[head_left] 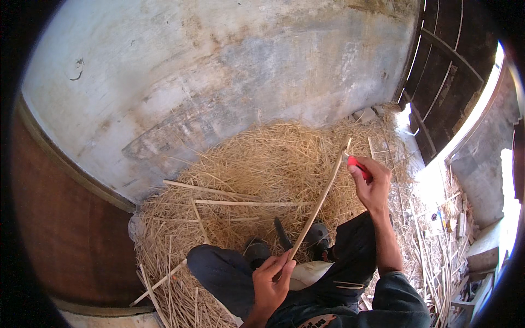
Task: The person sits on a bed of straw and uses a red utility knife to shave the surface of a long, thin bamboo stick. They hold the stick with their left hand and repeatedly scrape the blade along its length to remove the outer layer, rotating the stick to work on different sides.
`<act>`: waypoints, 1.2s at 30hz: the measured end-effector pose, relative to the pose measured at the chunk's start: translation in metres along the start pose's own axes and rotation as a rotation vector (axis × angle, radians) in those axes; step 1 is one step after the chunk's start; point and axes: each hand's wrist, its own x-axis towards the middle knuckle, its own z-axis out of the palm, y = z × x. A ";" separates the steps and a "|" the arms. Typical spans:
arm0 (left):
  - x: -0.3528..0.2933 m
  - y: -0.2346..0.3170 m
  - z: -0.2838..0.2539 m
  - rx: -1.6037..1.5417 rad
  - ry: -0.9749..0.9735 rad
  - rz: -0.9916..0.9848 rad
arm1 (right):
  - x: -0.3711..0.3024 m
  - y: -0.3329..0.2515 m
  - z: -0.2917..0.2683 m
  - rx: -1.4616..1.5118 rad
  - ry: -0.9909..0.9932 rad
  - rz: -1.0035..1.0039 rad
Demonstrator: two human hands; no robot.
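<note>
A long, pale bamboo strip [320,203] slants up and away from my lap toward the straw. My left hand [272,281] is closed around its near end. Close to the far end, my right hand [374,183] grips a small red-handled cutter [359,168]. The cutter's tip meets the strip or lies right beside it; contact is too small to tell. Between my shoes, a dark flat blade [283,234] points away from me. Two short slivers [349,285] rest on my right trouser leg.
Straw-like shavings [273,158] cover the floor, with several cut strips [251,203] ahead and to the left. A stained wall [219,87] rises beyond. A brown panel [71,218] is at left, a dark wooden door [448,71] at far right. More strips [432,257] lie right.
</note>
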 end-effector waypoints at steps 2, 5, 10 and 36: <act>-0.001 -0.007 -0.003 0.032 0.025 0.041 | 0.000 0.000 -0.002 0.008 -0.001 -0.021; 0.002 -0.015 -0.010 0.037 -0.021 0.073 | -0.003 0.006 0.000 0.102 0.011 0.036; 0.010 -0.030 -0.029 -0.010 -0.114 -0.019 | 0.000 0.021 -0.004 0.450 0.023 0.244; 0.041 -0.028 -0.013 -0.876 -0.530 -0.362 | -0.041 -0.029 0.017 0.915 -0.590 0.462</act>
